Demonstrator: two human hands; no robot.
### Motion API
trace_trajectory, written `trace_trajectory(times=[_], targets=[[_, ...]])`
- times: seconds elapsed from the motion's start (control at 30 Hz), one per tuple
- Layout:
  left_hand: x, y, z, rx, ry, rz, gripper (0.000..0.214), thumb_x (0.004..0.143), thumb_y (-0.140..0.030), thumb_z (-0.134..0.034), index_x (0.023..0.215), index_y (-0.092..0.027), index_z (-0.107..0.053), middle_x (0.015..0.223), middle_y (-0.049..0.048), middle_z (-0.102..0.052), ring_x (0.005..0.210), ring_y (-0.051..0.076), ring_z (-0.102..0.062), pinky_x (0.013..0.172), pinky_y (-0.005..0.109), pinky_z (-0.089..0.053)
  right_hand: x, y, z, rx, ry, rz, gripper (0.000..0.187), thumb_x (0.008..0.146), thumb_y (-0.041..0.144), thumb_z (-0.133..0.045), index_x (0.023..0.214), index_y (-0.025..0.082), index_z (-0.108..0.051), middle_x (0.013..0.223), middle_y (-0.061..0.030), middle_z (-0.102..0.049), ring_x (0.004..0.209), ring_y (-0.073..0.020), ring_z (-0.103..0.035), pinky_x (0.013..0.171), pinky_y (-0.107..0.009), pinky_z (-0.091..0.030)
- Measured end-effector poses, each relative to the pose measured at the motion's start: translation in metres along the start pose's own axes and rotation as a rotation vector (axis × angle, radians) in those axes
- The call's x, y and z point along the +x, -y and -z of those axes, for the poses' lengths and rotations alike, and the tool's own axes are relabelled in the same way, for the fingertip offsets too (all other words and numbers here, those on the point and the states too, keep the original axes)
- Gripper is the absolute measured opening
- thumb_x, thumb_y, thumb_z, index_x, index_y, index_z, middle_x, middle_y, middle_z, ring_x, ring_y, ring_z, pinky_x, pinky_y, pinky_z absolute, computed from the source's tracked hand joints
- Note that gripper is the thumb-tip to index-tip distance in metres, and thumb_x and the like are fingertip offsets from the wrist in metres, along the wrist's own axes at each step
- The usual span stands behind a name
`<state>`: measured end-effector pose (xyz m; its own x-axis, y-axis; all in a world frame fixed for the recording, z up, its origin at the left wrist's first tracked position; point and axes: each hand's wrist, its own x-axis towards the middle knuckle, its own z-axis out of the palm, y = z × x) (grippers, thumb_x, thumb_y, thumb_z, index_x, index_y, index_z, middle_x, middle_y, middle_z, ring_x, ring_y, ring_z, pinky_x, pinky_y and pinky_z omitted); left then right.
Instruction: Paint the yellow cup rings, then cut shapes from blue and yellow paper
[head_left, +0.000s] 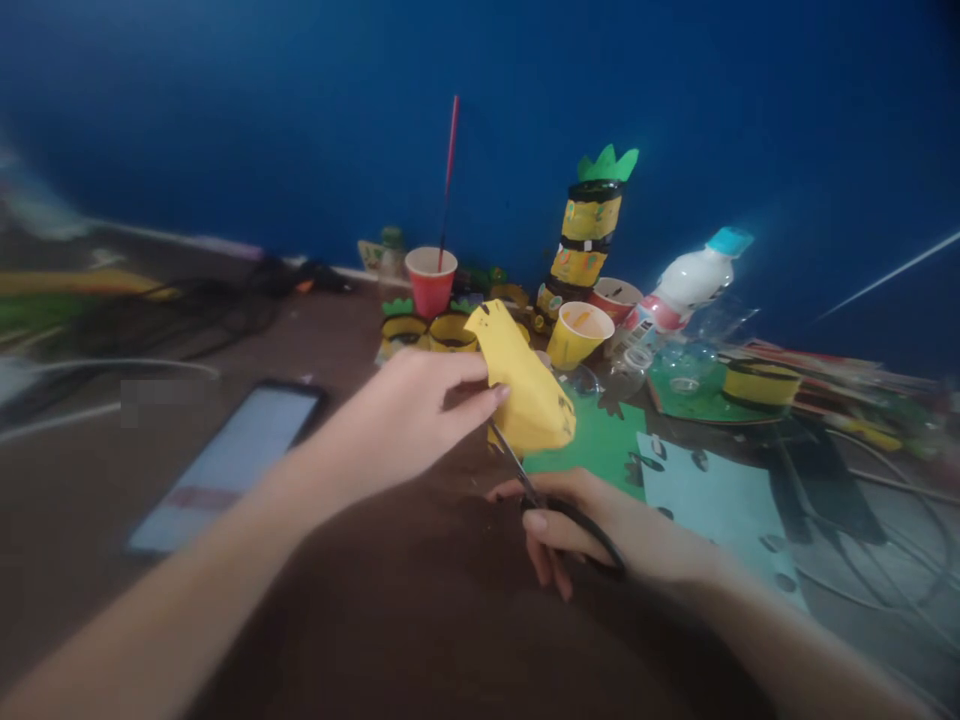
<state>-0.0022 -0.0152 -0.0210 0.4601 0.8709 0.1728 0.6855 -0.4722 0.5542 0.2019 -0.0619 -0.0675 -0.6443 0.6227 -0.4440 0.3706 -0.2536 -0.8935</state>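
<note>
My left hand (431, 400) pinches a piece of yellow paper (525, 385) with dark marks along its edges, lifted above the table. The paper is bent and tilts down to the right. In my right hand (585, 525) is a pair of scissors (571, 515) with black handles, its fingers through the loops. The scissors' blades point up and left and reach the lower left edge of the paper, close to my left thumb. Whether the blades are parted cannot be made out. Beneath the paper lies a green sheet (600, 440), partly hidden.
A phone (232, 465) lies at left. Behind stand a red cup (431, 283) with a stick, a yellow cup (576, 345), a yellow-and-black tower (581, 262) and a white bottle (690, 275). A pale blue sheet (720, 500) and cables (911, 500) lie at right.
</note>
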Motion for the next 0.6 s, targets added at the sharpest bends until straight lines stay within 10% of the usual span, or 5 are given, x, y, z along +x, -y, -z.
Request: trace_trajectory(times=[0.37, 0.6], targets=[[0.000, -0.001, 0.005, -0.209, 0.052, 0.154, 0.032, 0.081, -0.041, -0.050, 0.061, -0.017, -0.055, 0.054, -0.0039, -0.050, 0.051, 0.010, -0.043, 0.047, 0.023, -0.026, -0.006, 0.008, 0.005, -0.051, 0.006, -0.014, 0.040, 0.089, 0.045, -0.048, 0.114, 0.015, -0.055, 0.061, 0.0001, -0.059, 0.046, -0.0090, -0.055, 0.049, -0.020, -0.041], [0.008, 0.015, -0.005, -0.557, -0.083, 0.259, 0.028, 0.079, -0.042, -0.053, 0.087, -0.018, -0.065, 0.085, 0.0022, -0.068, 0.080, 0.019, -0.062, 0.074, 0.029, -0.045, -0.009, 0.009, 0.007, -0.140, -0.005, -0.025, 0.037, 0.088, 0.046, -0.048, 0.105, 0.014, -0.056, 0.059, 0.0005, -0.058, 0.046, -0.0091, -0.055, 0.047, -0.019, -0.041]])
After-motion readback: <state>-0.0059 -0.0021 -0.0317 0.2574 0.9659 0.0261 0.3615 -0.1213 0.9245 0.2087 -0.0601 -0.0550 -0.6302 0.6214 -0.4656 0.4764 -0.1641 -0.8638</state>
